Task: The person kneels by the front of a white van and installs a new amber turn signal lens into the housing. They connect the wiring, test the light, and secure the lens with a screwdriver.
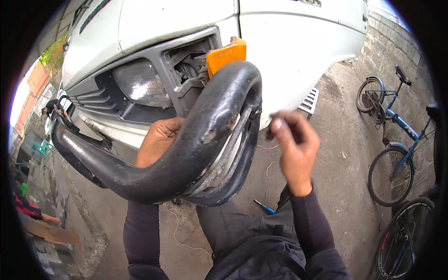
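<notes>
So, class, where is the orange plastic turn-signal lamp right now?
In the head view, the orange plastic turn-signal lamp sits upper centre, beside the clear headlight, just above the black metal bull bar.

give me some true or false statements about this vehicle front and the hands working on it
1. The orange turn signal lamp hangs loose from its socket. True.
2. The left hand is behind the black bull bar. True.
3. The right hand grips a hammer. False: its fingers are pinched together, and what they hold cannot be made out.
4. The blue bicycle lies on the vehicle's roof. False: it stands on the ground at the right.
5. The headlight is missing. False: it is in place.
</notes>
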`<act>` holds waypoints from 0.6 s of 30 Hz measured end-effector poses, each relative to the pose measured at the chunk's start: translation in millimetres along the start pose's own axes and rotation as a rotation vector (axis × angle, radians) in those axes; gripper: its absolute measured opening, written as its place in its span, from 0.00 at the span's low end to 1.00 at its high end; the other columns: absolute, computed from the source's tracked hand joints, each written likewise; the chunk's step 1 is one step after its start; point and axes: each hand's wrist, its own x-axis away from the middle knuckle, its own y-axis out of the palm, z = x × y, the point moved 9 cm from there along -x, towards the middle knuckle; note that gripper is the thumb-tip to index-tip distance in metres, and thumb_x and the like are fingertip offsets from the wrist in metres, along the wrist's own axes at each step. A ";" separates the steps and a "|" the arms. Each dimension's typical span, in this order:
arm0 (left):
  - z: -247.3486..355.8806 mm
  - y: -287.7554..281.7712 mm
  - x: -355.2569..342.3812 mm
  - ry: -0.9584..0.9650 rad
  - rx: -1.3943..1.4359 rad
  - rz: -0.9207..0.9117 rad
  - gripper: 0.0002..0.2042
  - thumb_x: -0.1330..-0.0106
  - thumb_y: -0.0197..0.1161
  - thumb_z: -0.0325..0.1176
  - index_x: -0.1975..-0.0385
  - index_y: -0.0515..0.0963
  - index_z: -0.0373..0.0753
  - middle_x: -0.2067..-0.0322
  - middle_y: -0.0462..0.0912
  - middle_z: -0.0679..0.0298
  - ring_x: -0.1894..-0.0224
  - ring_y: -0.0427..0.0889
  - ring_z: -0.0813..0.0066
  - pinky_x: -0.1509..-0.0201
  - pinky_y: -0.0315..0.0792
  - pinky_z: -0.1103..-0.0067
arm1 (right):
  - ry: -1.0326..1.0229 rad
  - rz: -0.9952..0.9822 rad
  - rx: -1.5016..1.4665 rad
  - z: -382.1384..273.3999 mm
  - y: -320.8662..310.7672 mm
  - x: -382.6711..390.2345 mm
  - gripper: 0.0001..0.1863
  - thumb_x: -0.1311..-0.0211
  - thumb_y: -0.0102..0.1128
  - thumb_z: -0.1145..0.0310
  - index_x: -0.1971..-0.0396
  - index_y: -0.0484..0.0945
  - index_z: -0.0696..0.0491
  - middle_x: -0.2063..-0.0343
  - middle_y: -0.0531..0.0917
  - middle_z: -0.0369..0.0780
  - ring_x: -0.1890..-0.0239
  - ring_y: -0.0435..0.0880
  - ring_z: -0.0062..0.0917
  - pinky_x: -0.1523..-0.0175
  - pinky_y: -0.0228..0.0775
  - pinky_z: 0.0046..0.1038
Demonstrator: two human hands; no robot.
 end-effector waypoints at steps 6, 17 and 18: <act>-21.1 -15.7 -8.6 -0.135 -0.004 -0.036 0.22 0.28 0.68 0.34 0.40 0.76 0.29 0.52 0.85 0.48 0.58 0.90 0.65 0.51 0.88 0.71 | -0.497 0.011 0.401 -37.1 45.7 52.5 0.17 0.44 0.75 0.72 0.53 0.87 0.55 0.60 0.80 0.42 0.59 0.77 0.36 0.53 0.67 0.36; -16.6 -1.6 -9.9 -0.084 0.055 0.032 0.12 0.25 0.51 0.15 0.47 0.76 0.28 0.55 0.86 0.56 0.52 0.89 0.68 0.47 0.88 0.75 | -0.406 0.024 0.315 -31.0 56.3 32.4 0.10 0.40 0.73 0.70 0.59 0.87 0.53 0.71 0.80 0.36 0.67 0.75 0.32 0.57 0.61 0.34; -15.6 3.6 -12.3 -0.087 0.045 -0.025 0.12 0.25 0.50 0.15 0.47 0.76 0.28 0.55 0.86 0.56 0.52 0.89 0.69 0.47 0.87 0.76 | -0.408 0.036 0.292 -30.6 56.3 31.6 0.09 0.41 0.74 0.69 0.60 0.87 0.51 0.72 0.80 0.35 0.68 0.74 0.32 0.57 0.60 0.34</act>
